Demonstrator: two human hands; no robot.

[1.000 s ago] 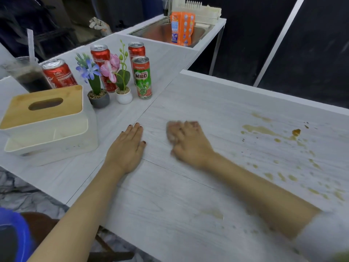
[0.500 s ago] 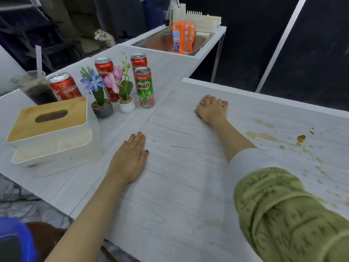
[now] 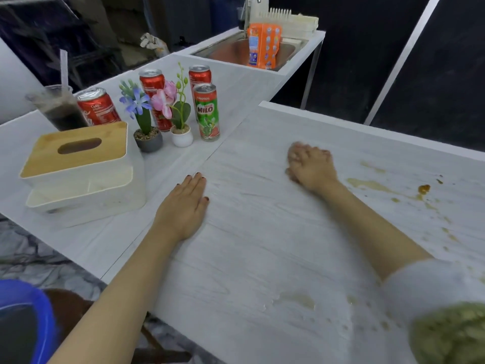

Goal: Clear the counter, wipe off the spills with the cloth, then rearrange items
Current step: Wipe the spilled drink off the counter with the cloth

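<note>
Right hand (image 3: 311,168) is motion-blurred, so I can't make out the cloth under it; only a pale pinkish smear shows at the fingertips (image 3: 298,153), could be cloth, could be blur. I can't tell whether those fingers are clamped on anything; they look pressed together, palm down on the counter (image 3: 262,258). Right sleeve (image 3: 446,311) is cut off at the lower right corner, white cuff and green fabric, out of focus.

Left hand (image 3: 183,206) lies flat on the counter near the seam, fingers together and straight, holding nothing, dark nail polish visible.

Spills (image 3: 372,183) sit to the right of the right hand, close to the wrist but not touching the fingers: a tan streak, a darker orange-brown blob (image 3: 423,189) further right, and small specks trailing toward the near edge. Another faint wet patch (image 3: 299,300) lies near the front, between the two forearms.

Cleared items stand on the adjoining surface to the left: Milo can (image 3: 206,112), three red cans (image 3: 98,106), two small potted flowers (image 3: 148,122), tissue box (image 3: 78,164) with wooden lid, dark drink cup (image 3: 61,109) with straw, blurred. Orange pack (image 3: 262,46) stands at the sink (image 3: 231,48) behind.
</note>
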